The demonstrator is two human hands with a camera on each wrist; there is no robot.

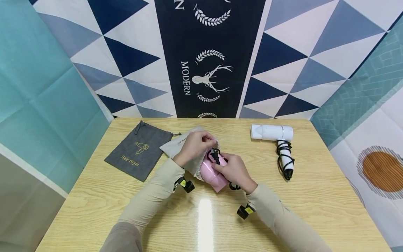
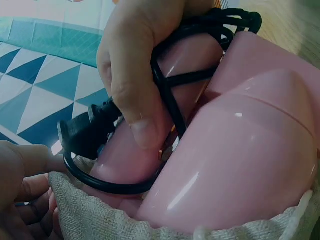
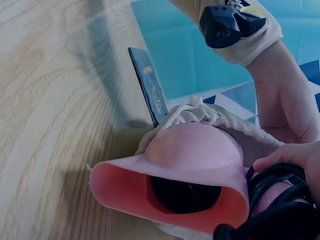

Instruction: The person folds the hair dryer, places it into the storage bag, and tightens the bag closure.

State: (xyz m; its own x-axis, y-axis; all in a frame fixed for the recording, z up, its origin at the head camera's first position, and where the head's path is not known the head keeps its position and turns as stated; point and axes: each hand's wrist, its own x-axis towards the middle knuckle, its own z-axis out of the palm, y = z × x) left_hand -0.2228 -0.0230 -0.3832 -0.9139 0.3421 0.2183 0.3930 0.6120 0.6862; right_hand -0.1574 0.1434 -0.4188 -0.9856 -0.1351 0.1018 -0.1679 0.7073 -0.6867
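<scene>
A pink hair dryer [image 1: 210,172] lies partly inside a light beige drawstring bag [image 1: 174,147], its wide nozzle [image 3: 117,187] sticking out of the mouth toward the person. My right hand [image 1: 236,170] grips the folded handle, thumb over the black cord [image 2: 172,107] wound round it. Fingers of my left hand [image 1: 196,145] pinch the bag's far rim, seen as woven cloth [image 2: 92,210] in the left wrist view. Between the two hands the black plug [image 1: 215,155] stands out from the handle. The dryer's rear end is hidden in the bag.
To the left a dark grey drawstring bag [image 1: 140,150] printed "Hair Dryer" lies flat. At the right back is a white hair dryer [image 1: 272,132] with black cord wrapped round its handle. Patterned cloth walls [image 1: 132,45] border the wooden table [image 1: 252,224].
</scene>
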